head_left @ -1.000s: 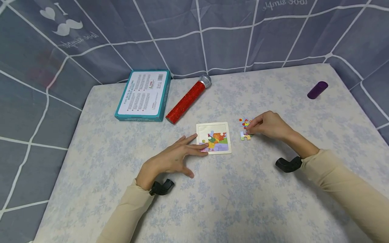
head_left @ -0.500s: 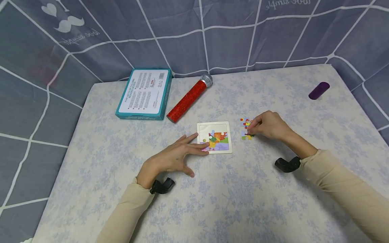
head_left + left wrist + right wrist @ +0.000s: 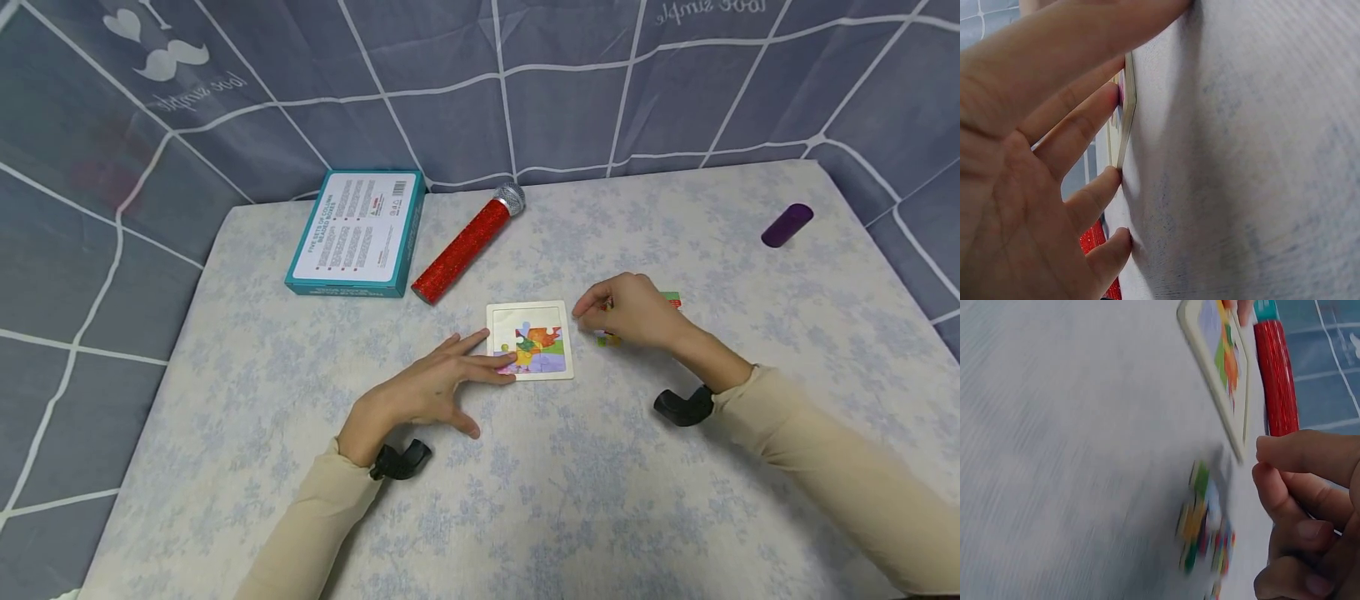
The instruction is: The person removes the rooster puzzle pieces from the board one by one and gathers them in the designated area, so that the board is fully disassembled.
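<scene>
Left hand [image 3: 423,387]: fingers spread, some tips resting on the left side of the puzzle [image 3: 537,342].
Right hand [image 3: 633,310]: fingers curled, tips closed together, just right of the puzzle.
Puzzle: flat on the counter [image 3: 540,500], between the hands, partly filled.
Loose pieces [image 3: 1193,519]: on the counter, below the right hand.
Behind: red microphone [image 3: 467,250] beside a teal box [image 3: 356,233].

Plain beige left sleeve [image 3: 311,521], matching right sleeve [image 3: 817,462], both creased; and there, 2 black, curved gadgets; left wrist gadget [image 3: 402,461], right wrist gadget [image 3: 682,407]!
</scene>
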Demonstrator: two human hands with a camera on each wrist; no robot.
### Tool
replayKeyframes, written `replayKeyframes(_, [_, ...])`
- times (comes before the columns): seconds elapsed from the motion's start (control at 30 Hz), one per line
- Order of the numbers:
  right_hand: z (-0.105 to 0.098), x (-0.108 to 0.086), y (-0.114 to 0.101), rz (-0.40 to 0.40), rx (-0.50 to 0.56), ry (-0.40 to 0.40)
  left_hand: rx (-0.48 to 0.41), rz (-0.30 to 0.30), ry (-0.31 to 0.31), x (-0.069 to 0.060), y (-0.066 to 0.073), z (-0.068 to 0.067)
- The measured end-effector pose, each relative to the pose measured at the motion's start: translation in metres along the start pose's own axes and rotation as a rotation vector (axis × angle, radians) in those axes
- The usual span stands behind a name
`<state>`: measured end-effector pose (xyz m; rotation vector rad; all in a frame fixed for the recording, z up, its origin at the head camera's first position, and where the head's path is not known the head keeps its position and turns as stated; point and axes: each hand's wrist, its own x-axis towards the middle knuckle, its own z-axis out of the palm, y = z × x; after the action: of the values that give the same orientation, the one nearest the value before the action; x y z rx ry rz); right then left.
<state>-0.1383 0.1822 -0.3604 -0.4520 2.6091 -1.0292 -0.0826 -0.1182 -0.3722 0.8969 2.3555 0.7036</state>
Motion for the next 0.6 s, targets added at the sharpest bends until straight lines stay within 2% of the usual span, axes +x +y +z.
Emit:
replayKeyframes(0.27, [0.026,0.015,-0.02,-0.078,-0.026,-0.059,0.019,0.017,-0.003,0.0,-0.001,0.0])
replayKeyframes(0.43, [0.032,0.018,-0.025,-0.102,-0.076,-0.066,0.025,0.023,-0.003,0.0,-0.001,0.0])
replayKeyframes(0.6, [0.034,0.02,-0.026,-0.121,-0.079,-0.076,0.016,0.014,-0.004,0.0,-0.001,0.0])
